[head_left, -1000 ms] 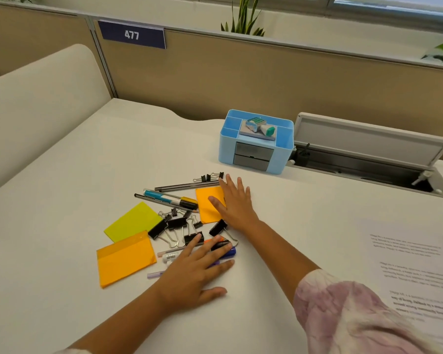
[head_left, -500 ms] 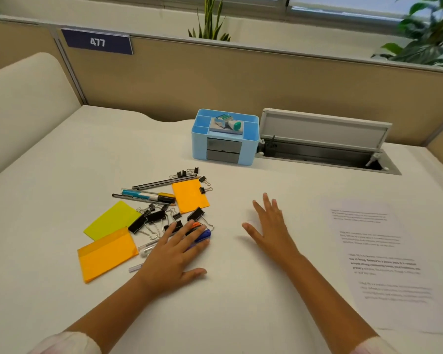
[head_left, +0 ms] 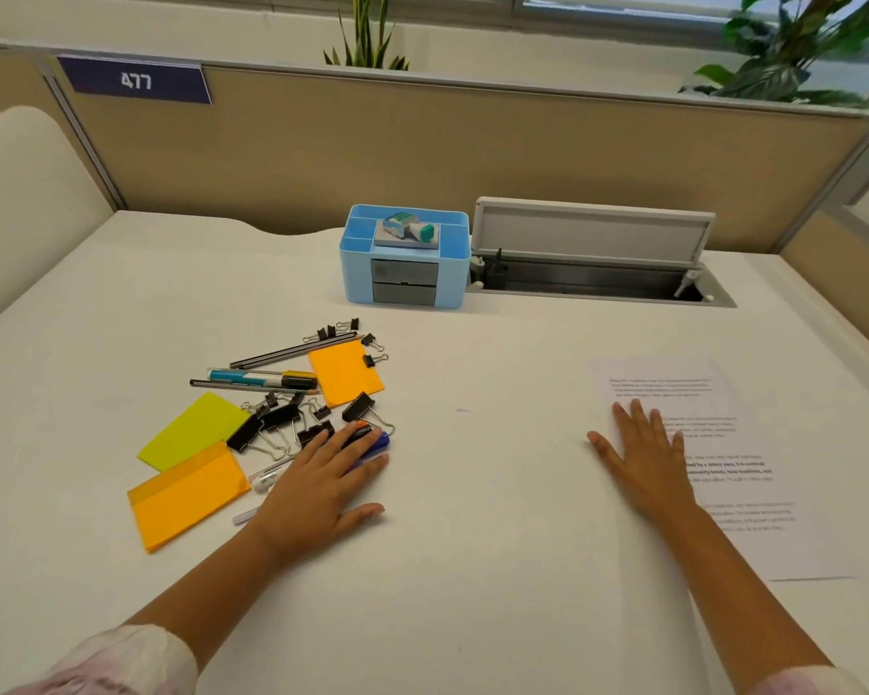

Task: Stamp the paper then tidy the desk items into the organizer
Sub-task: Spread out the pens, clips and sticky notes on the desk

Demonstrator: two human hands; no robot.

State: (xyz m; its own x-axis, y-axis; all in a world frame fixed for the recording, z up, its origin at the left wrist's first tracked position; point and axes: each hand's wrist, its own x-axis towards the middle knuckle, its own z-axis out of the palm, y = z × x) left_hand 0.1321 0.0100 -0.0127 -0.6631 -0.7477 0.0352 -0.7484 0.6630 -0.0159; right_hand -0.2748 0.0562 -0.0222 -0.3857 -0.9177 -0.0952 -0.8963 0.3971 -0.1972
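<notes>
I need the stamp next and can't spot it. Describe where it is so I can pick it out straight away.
Find the light blue organizer at the back of the desk, left of the open cable hatch. The stamp lies on its side on the grey pad across the organizer's top. It is the only white and teal thing there; the pens and clips lie on the desk nearer you.

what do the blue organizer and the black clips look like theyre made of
The blue organizer looks like moulded plastic: uniform colour, smooth matte walls, rounded corners. The black clips look like painted sheet metal with bare wire handles that glint silver, though the finish is hard to judge here.
</notes>
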